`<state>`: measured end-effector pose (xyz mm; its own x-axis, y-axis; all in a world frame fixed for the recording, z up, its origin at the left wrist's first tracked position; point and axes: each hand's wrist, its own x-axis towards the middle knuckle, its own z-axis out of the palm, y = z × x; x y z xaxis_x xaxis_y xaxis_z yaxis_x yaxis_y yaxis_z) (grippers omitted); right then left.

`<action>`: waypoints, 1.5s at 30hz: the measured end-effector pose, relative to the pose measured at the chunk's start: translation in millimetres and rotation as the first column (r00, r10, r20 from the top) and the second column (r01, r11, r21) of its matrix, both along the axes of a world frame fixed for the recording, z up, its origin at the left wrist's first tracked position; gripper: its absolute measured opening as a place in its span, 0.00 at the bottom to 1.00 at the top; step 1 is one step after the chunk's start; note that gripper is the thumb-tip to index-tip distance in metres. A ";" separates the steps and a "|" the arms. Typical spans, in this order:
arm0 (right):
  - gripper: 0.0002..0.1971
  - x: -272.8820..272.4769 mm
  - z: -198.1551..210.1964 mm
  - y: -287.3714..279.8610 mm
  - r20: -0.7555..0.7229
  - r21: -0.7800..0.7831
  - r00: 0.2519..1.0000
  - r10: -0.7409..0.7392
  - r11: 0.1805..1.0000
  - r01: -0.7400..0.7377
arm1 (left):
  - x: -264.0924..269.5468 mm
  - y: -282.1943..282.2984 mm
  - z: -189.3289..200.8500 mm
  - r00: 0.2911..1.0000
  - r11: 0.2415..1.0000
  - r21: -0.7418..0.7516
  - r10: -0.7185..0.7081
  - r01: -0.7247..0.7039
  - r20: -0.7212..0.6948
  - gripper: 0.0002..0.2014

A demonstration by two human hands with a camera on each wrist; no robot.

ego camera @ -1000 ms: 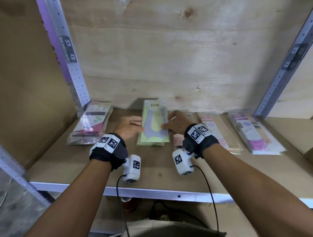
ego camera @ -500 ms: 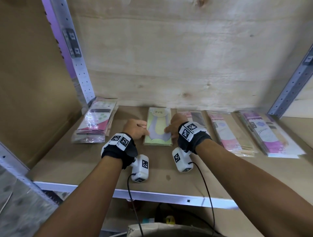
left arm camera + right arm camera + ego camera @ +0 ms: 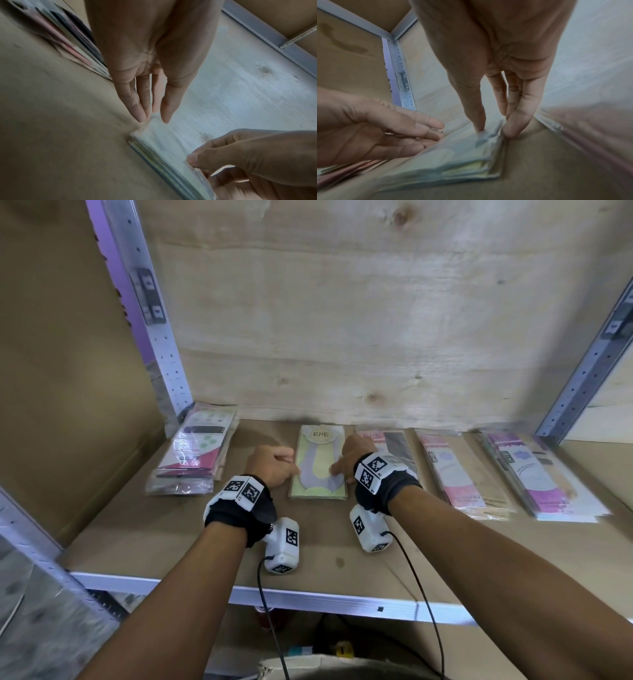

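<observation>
A stack of green-yellow packets marked ENE [image 3: 320, 465] lies flat on the brown shelf board [image 3: 171, 529], near the back wall. My left hand [image 3: 291, 470] is at its left side; in the left wrist view the straight fingertips [image 3: 142, 117] touch the stack's [image 3: 164, 136] left edge. My right hand [image 3: 337, 470] is at the stack's right side. In the right wrist view the right hand [image 3: 493, 132] pinches the stack [image 3: 453, 155], thumb on top and fingertips [image 3: 510, 132] against its right edge.
A stack of clear-wrapped packets [image 3: 197, 450] lies at the left. Pink packet stacks [image 3: 390, 443], [image 3: 459, 474], [image 3: 541, 474] lie in a row to the right. Metal uprights [image 3: 161, 337], [image 3: 582, 364] frame the bay, with a plywood back wall [image 3: 376, 320] and the shelf's front edge [image 3: 308, 597].
Both hands have stayed at the sides of the green stack. Its top packet, slightly askew a second ago, now lies in line with those beneath. The head view has shifted a little.
</observation>
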<state>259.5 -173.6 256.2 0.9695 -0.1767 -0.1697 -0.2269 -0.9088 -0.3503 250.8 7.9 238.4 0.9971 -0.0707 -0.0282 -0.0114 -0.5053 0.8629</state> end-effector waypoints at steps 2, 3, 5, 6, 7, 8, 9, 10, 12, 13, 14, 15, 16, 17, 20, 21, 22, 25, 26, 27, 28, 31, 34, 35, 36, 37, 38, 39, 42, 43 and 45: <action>0.14 -3.5 5.0 1.0 0.069 -0.034 0.997 0.017 0.999 -0.014 | -3.1 6.4 4.4 0.999 1.000 -0.019 0.009 -0.008 0.034 0.19; 0.16 -4.7 8.9 2.5 0.122 -0.042 0.992 0.028 0.999 -0.023 | -5.1 12.0 8.2 0.999 0.999 -0.045 0.016 -0.014 0.047 0.18; 0.14 -6.7 20.2 11.4 0.213 -0.010 0.975 0.068 0.998 -0.068 | -8.4 28.3 17.8 0.996 0.995 -0.093 0.040 -0.032 0.078 0.16; 0.10 -8.2 26.9 19.2 0.225 0.035 0.970 0.089 0.994 -0.099 | -9.6 39.2 22.1 0.994 0.992 -0.113 0.059 -0.048 0.096 0.15; 0.06 -8.6 32.0 28.1 0.228 0.119 0.969 0.101 0.984 -0.130 | -10.9 51.1 26.2 0.990 0.989 -0.131 0.083 -0.068 0.114 0.14; 0.04 -8.5 35.7 38.9 0.220 0.218 0.969 0.109 0.963 -0.158 | -12.7 63.8 29.7 0.985 0.984 -0.155 0.109 -0.088 0.130 0.12; 0.04 -7.7 37.5 50.2 0.201 0.289 0.972 0.124 0.940 -0.180 | -14.4 77.1 32.3 0.981 0.977 -0.185 0.137 -0.110 0.141 0.09; 0.04 -7.0 38.5 62.2 0.176 0.327 0.973 0.147 0.924 -0.198 | -16.0 90.3 34.1 0.976 0.967 -0.218 0.166 -0.132 0.143 0.07; 0.06 -1.4 35.3 86.7 0.128 0.403 0.977 0.170 0.891 -0.208 | -18.5 116.3 36.6 0.966 0.947 -0.262 0.226 -0.187 0.127 0.09; 0.07 2.4 31.9 99.3 0.099 0.470 0.982 0.159 0.863 -0.187 | -19.7 128.4 37.6 0.962 0.936 -0.281 0.251 -0.213 0.107 0.10; 0.09 5.7 28.4 112.1 0.064 0.541 0.988 0.139 0.827 -0.151 | -21.2 139.7 38.4 0.959 0.926 -0.298 0.270 -0.233 0.087 0.11; 0.11 10.1 23.3 124.5 0.040 0.578 0.990 0.133 0.805 -0.131 | -23.5 150.0 39.0 0.958 0.922 -0.299 0.280 -0.248 0.069 0.11; 0.12 15.1 17.6 137.4 0.038 0.598 0.990 0.135 0.791 -0.131 | -25.5 159.0 38.5 0.957 0.921 -0.291 0.286 -0.258 0.057 0.10; 0.13 19.6 12.0 149.9 0.049 0.607 0.989 0.137 0.783 -0.139 | -27.5 167.5 37.0 0.956 0.923 -0.278 0.289 -0.264 0.052 0.10; 0.17 26.5 1.7 180.4 0.066 0.632 0.992 0.110 0.764 -0.127 | -33.6 184.8 30.4 0.950 0.923 -0.260 0.308 -0.283 0.058 0.09; 0.18 28.1 -0.6 187.5 0.069 0.644 0.993 0.099 0.756 -0.121 | -35.4 188.1 28.7 0.949 0.924 -0.257 0.309 -0.285 0.060 0.09; 0.17 29.4 -3.1 193.0 0.065 0.661 0.993 0.094 0.742 -0.113 | -35.5 190.5 26.4 0.950 0.927 -0.245 0.307 -0.285 0.059 0.08; 0.12 28.6 -10.2 200.2 0.063 0.656 0.994 0.095 0.746 -0.113 | -37.8 194.1 22.3 0.956 0.943 -0.186 0.289 -0.276 0.043 0.05; 0.13 26.7 -11.4 199.6 0.077 0.646 0.993 0.086 0.754 -0.116 | -38.3 194.3 21.1 0.958 0.948 -0.169 0.282 -0.271 0.045 0.04; 0.14 24.0 -10.9 197.3 0.095 0.626 0.992 0.085 0.770 -0.126 | -39.4 194.1 20.0 0.959 0.951 -0.152 0.280 -0.271 0.046 0.04; 0.14 21.9 -9.6 193.3 0.114 0.597 0.989 0.089 0.790 -0.140 | -39.8 193.2 19.1 0.958 0.952 -0.137 0.282 -0.273 0.051 0.04; 0.15 11.6 -0.2 171.3 0.148 0.553 0.983 0.105 0.816 -0.170 | -43.5 185.8 19.8 0.963 0.963 -0.107 0.258 -0.249 0.082 0.11; 0.10 -6.4 16.3 146.0 0.169 0.623 0.980 0.106 0.759 -0.190 | -48.7 170.7 26.2 0.971 0.988 0.017 0.147 -0.153 0.187 0.20; 0.09 -14.9 22.7 136.9 0.165 0.697 0.983 0.084 0.695 -0.176 | -51.2 163.4 30.6 0.969 0.987 0.099 0.099 -0.124 0.225 0.23; 0.09 -23.7 29.0 128.0 0.153 0.784 0.987 0.054 0.601 -0.154 | -52.5 155.8 34.8 0.965 0.980 0.177 0.048 -0.096 0.259 0.24; 0.14 -32.8 35.7 119.1 0.137 0.857 0.990 0.030 0.497 -0.134 | -54.3 146.9 39.4 0.963 0.961 0.266 0.003 -0.078 0.271 0.26; 0.18 -42.4 41.9 109.0 0.135 0.902 0.991 0.016 0.413 -0.129 | -55.7 137.1 43.3 0.961 0.933 0.354 -0.034 -0.068 0.274 0.27; 0.19 -51.9 48.4 99.4 0.142 0.921 0.990 0.011 0.366 -0.137 | -58.6 126.1 47.6 0.956 0.905 0.419 -0.050 -0.078 0.288 0.24; 0.17 -75.5 66.5 68.7 0.154 0.949 0.988 0.002 0.279 -0.148 | -69.4 94.9 59.6 0.882 0.926 0.363 -0.079 -0.108 0.465 0.12; 0.17 -81.9 72.1 57.3 0.152 0.962 0.988 -0.015 0.230 -0.144 | -72.4 85.2 64.8 0.840 0.942 0.321 -0.098 -0.094 0.534 0.08; 0.22 -93.5 80.8 32.9 0.157 0.982 0.987 -0.043 0.110 -0.151 | -77.8 66.7 75.1 0.763 0.968 0.246 -0.128 -0.042 0.634 0.07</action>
<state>166.0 -140.8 337.0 0.9934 0.1076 -0.0391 -0.0658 0.2574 -0.9641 173.0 74.6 313.4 0.7817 -0.1902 0.5939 -0.5444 -0.6727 0.5011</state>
